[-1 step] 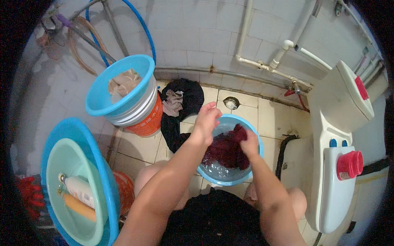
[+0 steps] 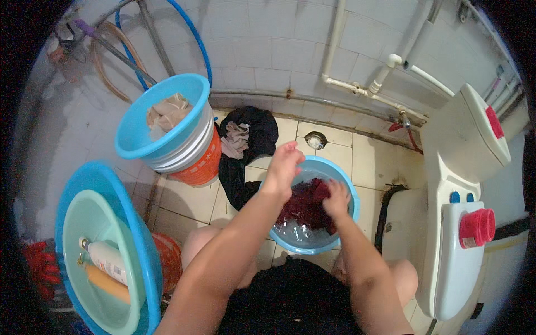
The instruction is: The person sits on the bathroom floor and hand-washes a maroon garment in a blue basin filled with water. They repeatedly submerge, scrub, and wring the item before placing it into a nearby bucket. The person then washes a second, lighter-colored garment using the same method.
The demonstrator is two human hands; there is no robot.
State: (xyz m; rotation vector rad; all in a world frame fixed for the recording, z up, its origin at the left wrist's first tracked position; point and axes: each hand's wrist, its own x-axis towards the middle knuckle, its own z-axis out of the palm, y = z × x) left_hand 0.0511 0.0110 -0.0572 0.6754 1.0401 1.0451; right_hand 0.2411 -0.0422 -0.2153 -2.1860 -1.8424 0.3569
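Crumpled dark-red cloth point(image 2: 301, 211) lies inside round light-blue plastic basin point(image 2: 355, 212), long axis indistinct. Basin right: right hand point(image 2: 336, 199), nearer, fingers spread, cloth leftward. Basin left rim: left hand point(image 2: 285, 168), loosely spread.

Single head-worn fisheye, upright, looking steeply down at hands point(image 2: 283, 169) and basin point(image 2: 356, 204), fairly near; tiled wall point(image 2: 251, 53) across top.

Cream tiled floor point(image 2: 375, 162) beneath blue basin point(image 2: 304, 250), black cloth point(image 2: 259, 125) and orange-and-white bucket point(image 2: 198, 167)
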